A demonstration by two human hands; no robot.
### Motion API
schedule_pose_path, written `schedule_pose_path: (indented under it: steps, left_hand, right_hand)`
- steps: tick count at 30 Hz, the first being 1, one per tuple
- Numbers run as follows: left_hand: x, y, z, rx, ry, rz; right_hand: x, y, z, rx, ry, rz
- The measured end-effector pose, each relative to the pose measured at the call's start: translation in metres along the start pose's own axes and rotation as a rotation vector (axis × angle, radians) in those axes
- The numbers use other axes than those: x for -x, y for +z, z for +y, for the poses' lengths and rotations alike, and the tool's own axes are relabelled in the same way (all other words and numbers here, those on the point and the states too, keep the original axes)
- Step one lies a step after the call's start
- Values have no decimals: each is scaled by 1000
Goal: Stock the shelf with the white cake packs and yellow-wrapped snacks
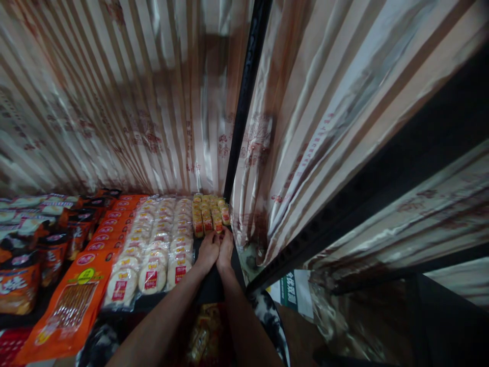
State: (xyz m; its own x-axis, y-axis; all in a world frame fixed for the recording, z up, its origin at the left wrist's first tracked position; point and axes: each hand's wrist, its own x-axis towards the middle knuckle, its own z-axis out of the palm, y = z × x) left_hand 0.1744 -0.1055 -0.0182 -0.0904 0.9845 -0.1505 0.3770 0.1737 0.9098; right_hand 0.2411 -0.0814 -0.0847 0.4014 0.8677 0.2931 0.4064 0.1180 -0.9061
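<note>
On the dark shelf [214, 285], small yellow wrapped packets [207, 216] with red labels stand in short rows in the far right corner. My left hand [209, 250] and my right hand [225, 248] are side by side at the front of these rows. Both sets of fingers are bent inward, closed around the front yellow packet [217, 224]; the hands partly hide its lower end. To the left of my hands lie columns of clear-wrapped round white crackers [152, 275] with red labels.
Farther left are orange flat packs of brown sticks [74, 300] and black-and-orange snack bags [19, 280]. A black upright post [244, 102] stands behind the yellow packets. Pleated printed sheeting [153, 102] covers the back. A black perforated beam [344, 188] slants across the right.
</note>
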Motion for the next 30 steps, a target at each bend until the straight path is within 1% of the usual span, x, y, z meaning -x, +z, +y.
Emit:
schedule_pose_path:
  steps: [4,8,16,21,26,30]
  left_hand:
    - [0,-1,1,-30,28,16]
    - [-3,-1,1,-39,43,14]
    - [-1,2,-2,-5,97,-6]
    - [1,2,2,-80,126,-6]
    - [0,2,6,-94,78,-3]
    - [0,2,9,-144,101,-17]
  right_hand:
    - [4,-2,-5,113,-62,1]
    - [7,-2,-6,175,-50,4]
    - [5,-2,0,185,-120,-24]
    - [5,-1,-1,206,-120,-48]
    - [6,-1,-2,198,-114,-76]
    - [7,0,-1,186,-121,-93]
